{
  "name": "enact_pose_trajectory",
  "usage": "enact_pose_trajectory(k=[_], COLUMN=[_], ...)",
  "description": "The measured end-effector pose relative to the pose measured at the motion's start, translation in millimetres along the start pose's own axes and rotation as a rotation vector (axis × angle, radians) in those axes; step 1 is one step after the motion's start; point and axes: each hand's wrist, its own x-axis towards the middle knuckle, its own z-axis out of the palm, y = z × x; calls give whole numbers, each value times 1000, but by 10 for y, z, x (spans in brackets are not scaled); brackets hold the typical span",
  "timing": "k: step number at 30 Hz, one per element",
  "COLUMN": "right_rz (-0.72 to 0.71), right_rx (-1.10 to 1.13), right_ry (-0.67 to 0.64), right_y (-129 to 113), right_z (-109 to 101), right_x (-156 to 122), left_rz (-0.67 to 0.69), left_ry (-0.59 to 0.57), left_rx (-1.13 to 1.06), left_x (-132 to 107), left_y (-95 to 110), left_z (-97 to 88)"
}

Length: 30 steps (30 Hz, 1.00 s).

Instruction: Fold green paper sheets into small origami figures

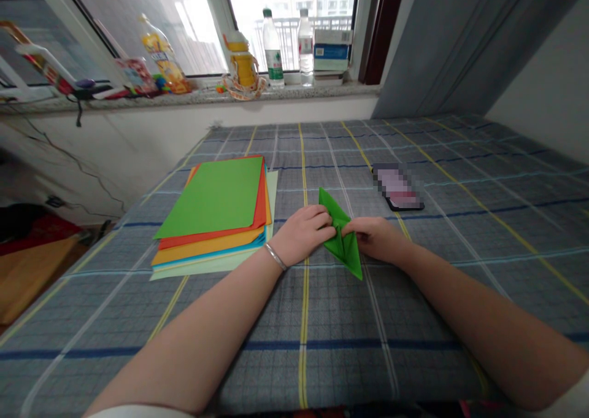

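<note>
A piece of folded green paper (348,249) with pointed ends lies on the checked cloth between my hands, one point away from me and the other toward me. My left hand (304,232), with a silver bracelet at the wrist, grips its left side, fingertips at the middle folds. From the right, my right hand (378,236) pinches the paper near its centre, the index finger at a fold. The fingers partly cover the inner folds. To the left of my left hand is a stack of coloured paper (214,197), a green sheet on top.
A phone (398,188) lies beyond my right hand. Grey checked cloth (276,369) covers the surface. On the windowsill (193,102) stand plastic bottles (273,50), a yellow drinking bottle (243,65) and some boxes (331,53). A grey curtain (442,43) hangs at the right.
</note>
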Motion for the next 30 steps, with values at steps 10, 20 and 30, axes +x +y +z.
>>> enact_pose_trajectory(k=[10,20,30], right_rz=[-59,-21,21], right_rx=[-117,-180,-160], right_ry=[4,-44,-89], right_y=[-27,-30,-15], right_z=[-68,-74,-52], right_x=[-34,-28,-17], left_rz=[-25,-48,-47], left_ry=[32,-54,-113], left_rx=[-307,-144,-130], left_x=[-23,-38,-32], left_y=[-41,-27,-19], left_z=[8,-10,-22])
